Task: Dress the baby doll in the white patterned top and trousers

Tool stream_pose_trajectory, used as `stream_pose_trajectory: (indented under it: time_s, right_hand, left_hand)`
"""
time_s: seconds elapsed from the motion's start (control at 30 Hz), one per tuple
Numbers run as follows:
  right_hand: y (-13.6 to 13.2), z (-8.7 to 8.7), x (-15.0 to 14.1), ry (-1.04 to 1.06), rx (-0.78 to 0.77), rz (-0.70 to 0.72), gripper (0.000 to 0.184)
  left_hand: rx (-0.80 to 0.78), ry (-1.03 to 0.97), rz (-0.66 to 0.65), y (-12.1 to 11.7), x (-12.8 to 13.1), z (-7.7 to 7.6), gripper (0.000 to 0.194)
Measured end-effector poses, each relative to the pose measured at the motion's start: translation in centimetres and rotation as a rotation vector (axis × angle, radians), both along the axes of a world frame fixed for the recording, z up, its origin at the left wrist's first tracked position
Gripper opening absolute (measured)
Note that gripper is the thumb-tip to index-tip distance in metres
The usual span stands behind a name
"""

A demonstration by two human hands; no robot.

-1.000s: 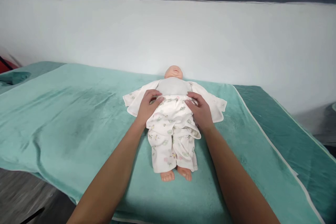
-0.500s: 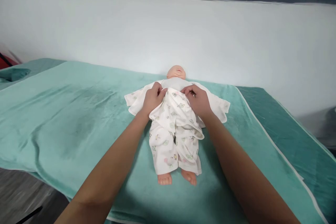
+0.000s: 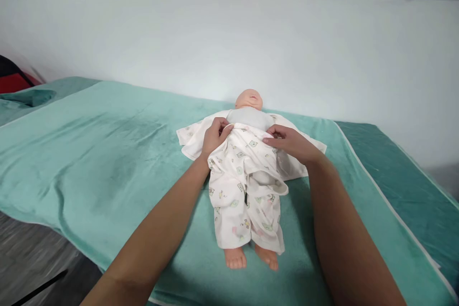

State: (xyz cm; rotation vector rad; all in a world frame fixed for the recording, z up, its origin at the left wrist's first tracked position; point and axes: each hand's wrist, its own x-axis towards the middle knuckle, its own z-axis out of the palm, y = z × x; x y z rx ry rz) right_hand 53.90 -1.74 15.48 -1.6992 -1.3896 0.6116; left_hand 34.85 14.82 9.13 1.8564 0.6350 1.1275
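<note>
A baby doll [image 3: 250,99] lies on its back, head toward the wall and bare feet toward me. Baby pants [image 3: 236,201], white with a small printed pattern, cover its legs and reach up to its belly. Under the doll a white patterned baby shirt [image 3: 193,136] lies spread open to both sides. My left hand [image 3: 217,136] is closed on the pants' waistband at the doll's left-hand side in view. At the waistband's other side my right hand [image 3: 287,142] pinches the cloth between thumb and fingers; its fingertips are partly hidden.
Light green cloth [image 3: 107,153] covers the table under the doll, with a darker green strip [image 3: 394,172] to the right. A white wall [image 3: 179,43] rises directly behind. Something red and black [image 3: 12,76] stands at the far left. Dark flooring [image 3: 25,253] shows at lower left.
My right hand has moved outward to the right along the waistband and turned more sideways, and the waistband is now spread wider. My left hand keeps its hold. The view has shifted slightly.
</note>
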Motion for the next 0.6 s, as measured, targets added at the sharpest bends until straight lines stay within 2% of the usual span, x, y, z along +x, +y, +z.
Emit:
stream_pose_trajectory:
  time_s: [0.2, 0.3, 0.4, 0.5, 0.6]
  right_hand:
    - [1.4, -1.6, -0.6, -0.013, 0.392, -0.02, 0.026]
    - [2.6, -2.0, -1.1, 0.038, 0.39, -0.03, 0.023]
    - [3.7, -1.9, -1.3, 0.03, 0.356, -0.107, 0.023]
    - [4.9, -1.3, -1.3, -0.139, 0.315, -0.198, 0.017]
    - [6.4, -0.8, -1.2, -0.313, 0.256, -0.262, 0.015]
  left_hand:
    - [0.207, 0.065, -0.133, 0.0, -0.2, 1.4, 0.026]
    - [0.232, 0.133, -0.18, -0.4, 0.0, 2.3, 0.024]
    - [0.269, 0.215, -0.15, -0.6, 0.2, 3.2, 0.02]
    - [0.243, 0.239, -0.063, -0.2, 0.7, 3.6, 0.018]
    - [0.104, 0.183, 0.039, 1.3, 1.6, 3.1, 0.02]
